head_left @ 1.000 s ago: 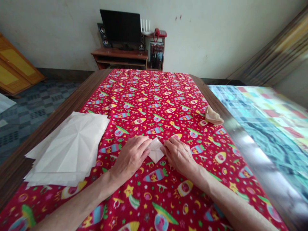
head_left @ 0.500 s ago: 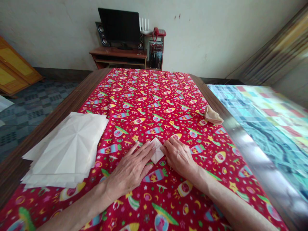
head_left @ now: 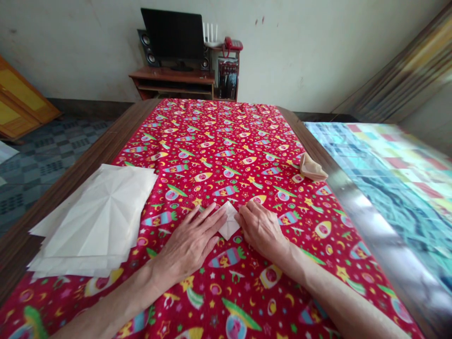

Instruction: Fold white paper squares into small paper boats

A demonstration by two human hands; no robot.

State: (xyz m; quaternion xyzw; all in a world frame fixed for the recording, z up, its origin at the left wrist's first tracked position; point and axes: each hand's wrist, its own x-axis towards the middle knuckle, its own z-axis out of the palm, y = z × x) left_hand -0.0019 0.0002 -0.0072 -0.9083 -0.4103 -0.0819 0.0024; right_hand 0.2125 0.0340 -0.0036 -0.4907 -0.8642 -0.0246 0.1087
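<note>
A small piece of white paper (head_left: 229,227), folded into a diamond with creases across it, lies flat on the red patterned cloth (head_left: 226,155). My left hand (head_left: 192,238) rests with its fingers stretched out, the fingertips pressing on the paper's left side. At the paper's right corner, my right hand (head_left: 259,227) has its fingers curled in, thumb and forefinger closed on the edge. Part of the paper is covered by the fingers of both hands.
A stack of creased white sheets (head_left: 95,221) lies on the left of the table. A folded cream-coloured paper piece (head_left: 312,168) sits near the right edge. Beyond the table stand a monitor (head_left: 173,35) and a red telephone (head_left: 232,44). A bed (head_left: 388,174) is on the right.
The view has shifted slightly. My left hand has moved a little to the left on the paper, showing more of its surface. My right hand stays at the right corner.
</note>
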